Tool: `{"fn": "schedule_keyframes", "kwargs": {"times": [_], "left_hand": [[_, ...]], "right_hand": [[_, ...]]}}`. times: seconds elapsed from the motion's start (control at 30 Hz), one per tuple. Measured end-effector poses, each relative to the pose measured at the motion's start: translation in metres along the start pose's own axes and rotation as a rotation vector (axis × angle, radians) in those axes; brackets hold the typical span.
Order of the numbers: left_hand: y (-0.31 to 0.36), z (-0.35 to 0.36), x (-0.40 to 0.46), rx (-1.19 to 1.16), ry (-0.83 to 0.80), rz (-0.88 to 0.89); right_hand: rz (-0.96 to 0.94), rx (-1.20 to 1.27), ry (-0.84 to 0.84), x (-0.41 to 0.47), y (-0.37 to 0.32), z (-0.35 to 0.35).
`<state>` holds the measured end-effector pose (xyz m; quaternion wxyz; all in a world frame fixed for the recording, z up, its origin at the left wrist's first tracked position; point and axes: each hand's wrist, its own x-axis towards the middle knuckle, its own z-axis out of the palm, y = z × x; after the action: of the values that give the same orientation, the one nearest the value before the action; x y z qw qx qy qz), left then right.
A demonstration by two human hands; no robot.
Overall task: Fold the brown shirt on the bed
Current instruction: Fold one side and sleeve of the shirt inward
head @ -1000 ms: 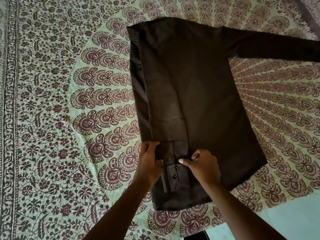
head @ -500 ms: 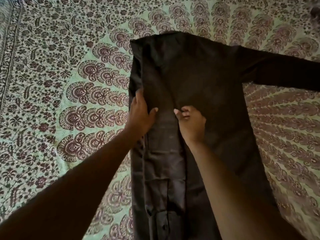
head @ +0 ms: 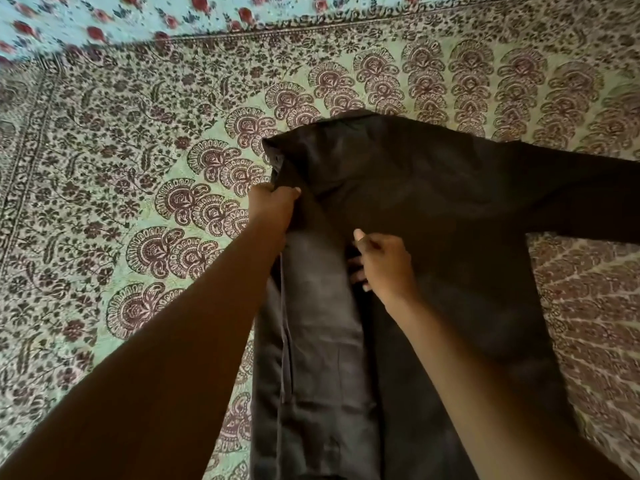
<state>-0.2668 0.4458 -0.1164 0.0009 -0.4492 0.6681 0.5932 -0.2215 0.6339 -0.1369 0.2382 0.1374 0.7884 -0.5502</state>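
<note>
The brown shirt (head: 433,216) lies flat on the bed, its left side and left sleeve folded inward as a long strip down the body. Its other sleeve (head: 588,192) stretches out to the right. My left hand (head: 273,206) sits at the shirt's left folded edge near the shoulder, fingers curled over the cloth. My right hand (head: 384,261) rests on the inner edge of the folded sleeve strip, fingertips pinching or pressing the fabric there. The lower hem is out of view under my arms.
A patterned green and maroon bedsheet (head: 138,174) covers the bed all around the shirt. A second, light blue floral cloth (head: 104,19) lies along the far edge at the top left.
Both hands have slid up along the folded sleeve strip, from the cuff near the hem to the shoulder area. The view has tilted farther up the bed.
</note>
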Motion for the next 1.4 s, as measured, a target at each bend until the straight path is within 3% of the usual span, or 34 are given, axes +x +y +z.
{"fn": "schedule_keyframes", "kwargs": {"times": [0.1, 0.2, 0.37, 0.47, 0.63, 0.77, 1.0, 1.13, 1.3, 1.4], "left_hand": [[-0.004, -0.004, 0.007, -0.185, -0.047, -0.062], [-0.011, -0.010, 0.015, -0.231, -0.090, -0.048], [-0.012, -0.006, 0.019, -0.115, -0.091, 0.021], [-0.003, -0.002, 0.022, -0.016, -0.009, 0.120], [0.018, 0.009, 0.040, -0.050, 0.125, 0.086], [0.027, 0.014, 0.054, 0.045, 0.178, 0.145], [0.021, 0.010, 0.069, 0.149, 0.129, 0.275], [0.019, 0.007, 0.075, 0.220, 0.033, 0.366], [0.020, 0.004, 0.081, 0.167, 0.046, 0.376], [0.018, 0.000, 0.077, 0.324, 0.032, 0.470]], "right_hand": [[0.148, 0.030, -0.134, 0.007, -0.006, -0.003], [0.107, 0.029, -0.180, 0.011, -0.013, 0.004], [0.066, 0.121, -0.051, 0.012, -0.009, 0.011], [-0.091, -0.025, 0.061, 0.015, 0.000, 0.014], [-0.332, -0.188, 0.227, 0.011, 0.010, 0.018], [-0.420, -0.261, 0.304, 0.010, 0.026, 0.024], [-0.532, -0.253, 0.382, 0.009, 0.042, 0.029], [-0.655, -0.389, 0.468, 0.008, 0.049, 0.034], [-0.656, -0.405, 0.487, 0.009, 0.048, 0.031], [-0.654, -0.471, 0.472, 0.010, 0.045, 0.032]]}}
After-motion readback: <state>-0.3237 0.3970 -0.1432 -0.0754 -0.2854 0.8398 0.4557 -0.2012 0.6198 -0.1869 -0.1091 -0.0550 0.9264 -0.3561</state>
